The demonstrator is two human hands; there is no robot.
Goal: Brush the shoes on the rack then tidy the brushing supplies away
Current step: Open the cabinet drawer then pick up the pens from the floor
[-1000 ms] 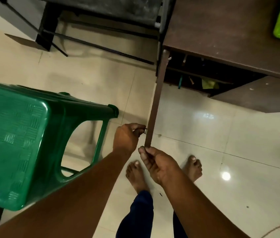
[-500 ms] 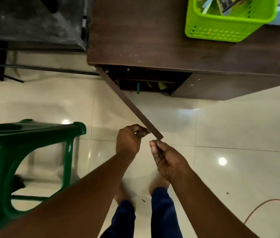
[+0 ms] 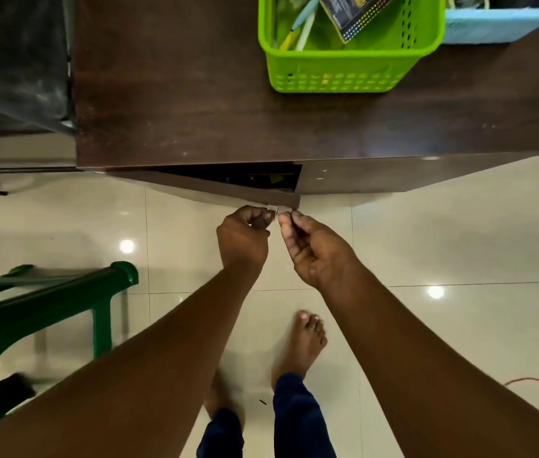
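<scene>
While pinching door (image 3: 228,190), curled hands (image 3: 276,226).

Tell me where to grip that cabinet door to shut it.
Grip the cabinet door at its small metal handle near the free edge, coming from the front. The door hangs nearly shut, hinged at left, and the left hand already pinches there.

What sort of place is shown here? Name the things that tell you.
Probably a room in a home: a glossy tiled floor, a dark wooden cabinet with a green basket of odds and ends on top, and a green plastic stool nearby.
</scene>
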